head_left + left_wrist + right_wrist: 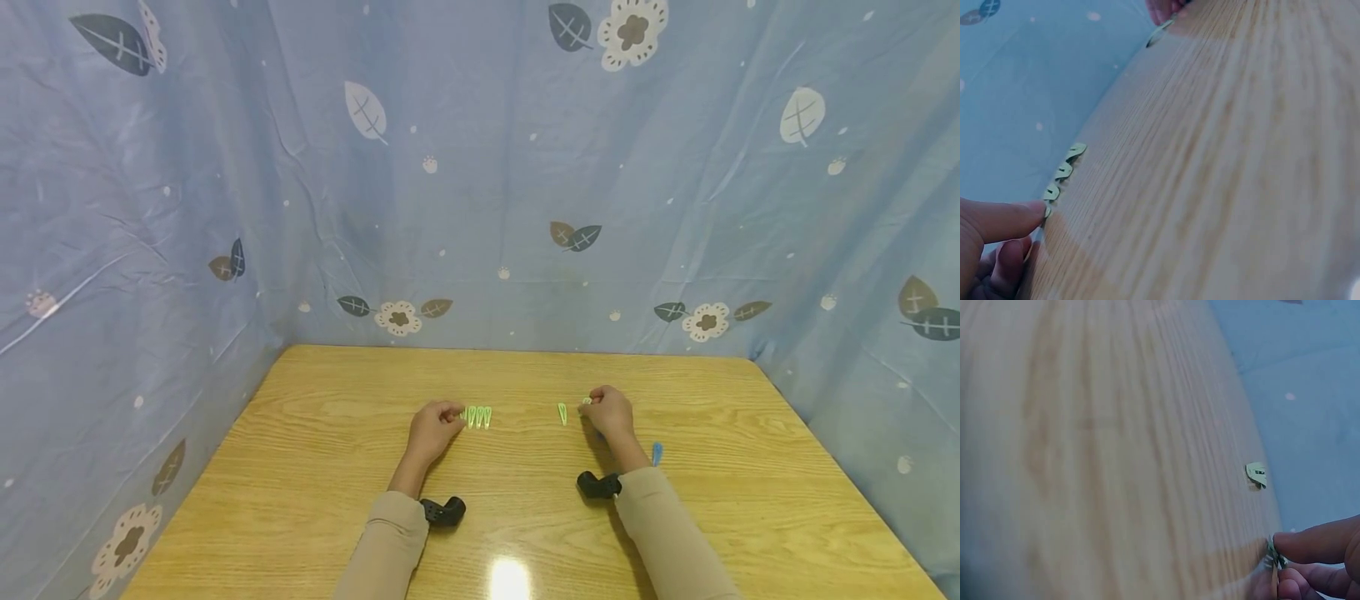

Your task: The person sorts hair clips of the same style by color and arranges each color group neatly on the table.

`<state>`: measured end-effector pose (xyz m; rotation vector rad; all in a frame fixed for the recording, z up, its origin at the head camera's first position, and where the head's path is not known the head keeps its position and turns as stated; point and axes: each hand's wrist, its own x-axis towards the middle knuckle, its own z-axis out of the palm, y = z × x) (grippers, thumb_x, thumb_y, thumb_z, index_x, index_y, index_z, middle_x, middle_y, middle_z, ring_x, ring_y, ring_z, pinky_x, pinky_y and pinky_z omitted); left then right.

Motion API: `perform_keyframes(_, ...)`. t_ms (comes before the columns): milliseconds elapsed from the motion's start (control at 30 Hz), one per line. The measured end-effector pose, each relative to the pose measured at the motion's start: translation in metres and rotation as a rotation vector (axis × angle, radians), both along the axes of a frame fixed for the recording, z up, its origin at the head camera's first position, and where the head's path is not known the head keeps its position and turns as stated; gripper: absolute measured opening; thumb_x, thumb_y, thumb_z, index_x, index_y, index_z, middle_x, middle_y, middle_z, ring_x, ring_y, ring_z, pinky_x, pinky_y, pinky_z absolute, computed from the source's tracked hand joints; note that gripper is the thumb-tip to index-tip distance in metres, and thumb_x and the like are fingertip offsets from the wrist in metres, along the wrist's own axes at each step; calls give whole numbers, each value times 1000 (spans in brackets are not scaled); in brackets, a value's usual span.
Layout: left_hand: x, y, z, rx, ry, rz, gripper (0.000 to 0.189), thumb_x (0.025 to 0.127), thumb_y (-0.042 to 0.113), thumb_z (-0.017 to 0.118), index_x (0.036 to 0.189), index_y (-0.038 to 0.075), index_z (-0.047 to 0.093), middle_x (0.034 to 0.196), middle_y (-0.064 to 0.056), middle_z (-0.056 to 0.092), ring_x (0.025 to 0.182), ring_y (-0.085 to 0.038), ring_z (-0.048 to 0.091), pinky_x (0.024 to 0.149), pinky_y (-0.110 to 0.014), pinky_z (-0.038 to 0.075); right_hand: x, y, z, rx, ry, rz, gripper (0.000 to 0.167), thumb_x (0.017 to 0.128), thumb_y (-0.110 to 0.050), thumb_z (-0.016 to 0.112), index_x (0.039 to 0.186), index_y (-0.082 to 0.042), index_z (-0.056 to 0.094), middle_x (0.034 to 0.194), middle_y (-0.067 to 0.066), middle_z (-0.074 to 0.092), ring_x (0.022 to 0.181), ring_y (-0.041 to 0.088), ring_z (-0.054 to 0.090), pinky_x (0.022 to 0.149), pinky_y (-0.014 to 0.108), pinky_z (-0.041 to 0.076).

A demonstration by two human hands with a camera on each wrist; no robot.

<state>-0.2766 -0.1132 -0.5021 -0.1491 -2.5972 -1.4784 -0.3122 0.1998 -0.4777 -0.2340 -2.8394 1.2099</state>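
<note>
No readable text, label, brand, number or sign appears in any of the three views.

Four slim green snap hair clips (pixel 479 417) sit side by side, narrow ends nearest, the left hand (pixel 434 431) pinching the endmost! Another green clip (pixel 562 414) lies apart, slightly slanted; the right hand (pixel 611 412) pinches one just beside it. A blue clip (pixel 657 454) lies nearer.
</note>
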Motion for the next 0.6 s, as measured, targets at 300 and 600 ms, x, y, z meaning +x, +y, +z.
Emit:
perform_keyframes(300, -2, 1, 0, 9, -11, 2, 20, 86, 9, 71, 105, 3, 72, 81, -2, 55, 73, -15, 48, 67, -30, 43, 0, 4, 4, -5, 30, -5, 29, 84, -2, 64, 111, 10, 64, 94, 19, 63, 84, 30, 58, 72, 41, 49)
perform_keyframes(600, -2, 0, -1, 4, 0, -5, 19, 86, 9, 71, 104, 3, 72, 79, -1, 54, 71, -14, 46, 65, -29, 41, 1, 11, -3, -94, 36, -13, 35, 86, -3, 59, 120, 6, 61, 109, 24, 63, 98, 39, 59, 78, 46, 50)
